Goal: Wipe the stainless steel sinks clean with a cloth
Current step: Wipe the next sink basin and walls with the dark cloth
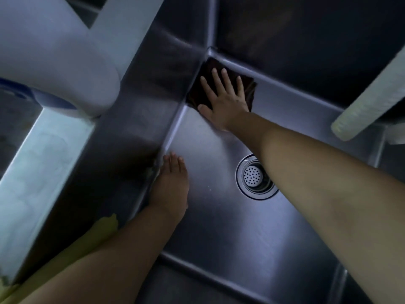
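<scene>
I look down into a stainless steel sink (210,137) with a round perforated drain (255,177) in its floor. A dark brown cloth (200,88) lies in the far left corner of the basin. My right hand (223,97) presses flat on the cloth with fingers spread. My left hand (172,183) rests against the left wall near the floor, fingers together and holding nothing. My right forearm crosses over part of the drain.
A wide steel divider (140,102) separates this basin from another basin (13,119) on the left. A large white object (54,53) sits over the left side. A pale cylinder (372,93) juts in at right. Something yellow-green (103,227) lies on the near rim.
</scene>
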{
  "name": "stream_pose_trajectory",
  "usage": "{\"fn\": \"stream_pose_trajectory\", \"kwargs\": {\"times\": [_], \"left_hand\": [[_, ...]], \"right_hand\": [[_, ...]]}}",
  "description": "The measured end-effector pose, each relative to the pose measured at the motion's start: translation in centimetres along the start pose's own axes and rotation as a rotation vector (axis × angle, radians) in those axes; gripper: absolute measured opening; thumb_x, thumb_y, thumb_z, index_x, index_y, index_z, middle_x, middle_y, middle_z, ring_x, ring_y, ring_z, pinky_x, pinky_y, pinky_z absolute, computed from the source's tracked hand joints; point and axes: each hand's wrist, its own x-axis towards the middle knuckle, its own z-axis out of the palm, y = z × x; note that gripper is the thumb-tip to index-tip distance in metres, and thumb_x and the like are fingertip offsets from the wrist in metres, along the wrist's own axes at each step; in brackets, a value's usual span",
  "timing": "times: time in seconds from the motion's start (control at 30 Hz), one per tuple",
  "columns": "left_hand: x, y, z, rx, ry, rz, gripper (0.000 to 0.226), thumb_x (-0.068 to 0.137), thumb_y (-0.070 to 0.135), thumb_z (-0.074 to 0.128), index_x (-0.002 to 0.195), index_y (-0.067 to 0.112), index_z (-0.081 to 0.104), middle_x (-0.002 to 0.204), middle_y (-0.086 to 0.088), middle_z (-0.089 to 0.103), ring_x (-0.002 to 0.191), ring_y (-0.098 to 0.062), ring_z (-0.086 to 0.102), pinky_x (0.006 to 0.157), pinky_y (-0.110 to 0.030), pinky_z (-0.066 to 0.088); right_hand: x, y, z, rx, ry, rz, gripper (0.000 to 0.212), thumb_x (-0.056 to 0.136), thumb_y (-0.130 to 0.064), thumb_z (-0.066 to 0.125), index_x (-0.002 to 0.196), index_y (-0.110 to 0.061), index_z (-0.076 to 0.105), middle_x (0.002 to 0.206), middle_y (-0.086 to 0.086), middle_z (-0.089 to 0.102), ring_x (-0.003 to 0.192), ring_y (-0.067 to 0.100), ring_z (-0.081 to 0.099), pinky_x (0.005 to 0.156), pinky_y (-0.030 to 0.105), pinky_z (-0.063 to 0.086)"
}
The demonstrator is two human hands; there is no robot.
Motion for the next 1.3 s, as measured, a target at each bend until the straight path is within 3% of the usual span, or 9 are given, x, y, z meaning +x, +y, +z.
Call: {"fn": "stream_pose_trajectory", "kwargs": {"times": [0.2, 0.3, 0.43, 0.6, 0.7, 0.8, 0.9, 1.1, 1.3], "left_hand": [[-1.5, -0.6, -1.9, -0.09, -0.053, -0.047, 0.085, 0.095, 0.031, 0.051, 0.147, -0.004, -0.007, 0.157, -0.022, -0.003, 0.146, -0.034, 0.003, 0.118, -0.041, 0.009], [-3.3, -1.2, -3.6, -0.151, -0.077, -0.101, 0.067, 0.098, 0.019, 0.045, 0.149, -0.002, 0.007, 0.157, -0.017, 0.012, 0.141, -0.03, 0.024, 0.114, -0.038, 0.027], [-7.5, -1.8, -5.9, -0.112, -0.085, -0.078, 0.048, 0.097, 0.011, 0.034, 0.144, 0.004, 0.027, 0.148, -0.011, 0.031, 0.128, -0.029, 0.042, 0.096, -0.04, 0.043], [-14.0, -3.7, -5.5, -0.068, 0.161, 0.007, 0.042, 0.091, 0.021, 0.051, 0.131, 0.011, 0.046, 0.126, -0.007, 0.056, 0.109, -0.029, 0.058, 0.085, -0.035, 0.051], [-15.5, -5.0, -4.5, -0.127, 0.225, 0.06, 0.037, 0.075, 0.014, 0.067, 0.111, 0.004, 0.067, 0.1, -0.015, 0.07, 0.083, -0.034, 0.068, 0.068, -0.041, 0.057], [-15.9, -5.2, -3.5, -0.162, 0.13, -0.013, 0.048, 0.083, 0.032, 0.06, 0.128, 0.016, 0.054, 0.115, -0.004, 0.065, 0.099, -0.028, 0.063, 0.079, -0.038, 0.054], [-15.3, -4.6, -2.7, -0.171, 0.169, -0.029, 0.05, 0.089, 0.038, 0.049, 0.136, 0.025, 0.04, 0.128, 0.004, 0.056, 0.113, -0.02, 0.055, 0.089, -0.035, 0.049], [-14.3, -2.9, -2.4, -0.149, 0.213, 0.03, 0.042, 0.091, 0.038, 0.046, 0.131, 0.024, 0.043, 0.129, 0.004, 0.055, 0.115, -0.02, 0.054, 0.09, -0.033, 0.049], [-12.8, -2.8, -1.9, -0.14, 0.171, 0.055, 0.029, 0.094, 0.044, 0.041, 0.117, 0.029, 0.049, 0.12, 0.004, 0.058, 0.108, -0.016, 0.058, 0.082, -0.031, 0.042]], "right_hand": [[-3.8, -2.4, 0.7, -0.007, -0.043, -0.115, 0.068, 0.092, -0.061, 0.015, 0.149, -0.032, -0.01, 0.159, 0.003, -0.014, 0.144, 0.026, -0.019, 0.11, 0.051, -0.016], [-6.1, -3.8, 1.1, -0.013, -0.064, -0.167, 0.068, 0.093, -0.06, 0.016, 0.149, -0.031, -0.009, 0.159, 0.005, -0.013, 0.144, 0.027, -0.018, 0.109, 0.051, -0.018], [-9.0, -5.7, 1.3, 0.005, -0.075, -0.229, 0.069, 0.094, -0.059, 0.023, 0.15, -0.029, -0.007, 0.159, 0.007, -0.012, 0.144, 0.028, -0.017, 0.109, 0.05, -0.019], [-12.7, -8.6, 2.4, 0.009, -0.101, -0.303, 0.071, 0.094, -0.058, 0.028, 0.15, -0.029, -0.006, 0.158, 0.007, -0.013, 0.143, 0.027, -0.019, 0.109, 0.052, -0.02], [-15.0, -10.7, 3.5, -0.002, -0.107, -0.35, 0.073, 0.094, -0.058, 0.03, 0.15, -0.029, -0.006, 0.158, 0.008, -0.013, 0.143, 0.029, -0.018, 0.108, 0.054, -0.02], [-18.0, -12.7, 4.4, -0.002, -0.126, -0.436, 0.073, 0.094, -0.057, 0.033, 0.151, -0.028, -0.003, 0.159, 0.009, -0.011, 0.144, 0.031, -0.016, 0.108, 0.055, -0.018], [-21.8, -13.4, 5.2, -0.002, -0.148, -0.537, 0.07, 0.093, -0.056, 0.035, 0.151, -0.029, 0.007, 0.159, 0.009, -0.003, 0.145, 0.032, -0.009, 0.108, 0.056, -0.019], [-28.4, -8.2, 5.8, 0.022, -0.089, -0.68, 0.059, 0.092, -0.055, 0.045, 0.144, -0.03, 0.036, 0.153, 0.007, 0.029, 0.142, 0.031, 0.022, 0.113, 0.058, 0.016], [-30.4, -2.0, 6.2, 0.008, -0.053, -0.643, 0.064, 0.089, -0.059, 0.045, 0.145, -0.028, 0.035, 0.153, 0.007, 0.028, 0.142, 0.032, 0.021, 0.113, 0.058, 0.015]]}}
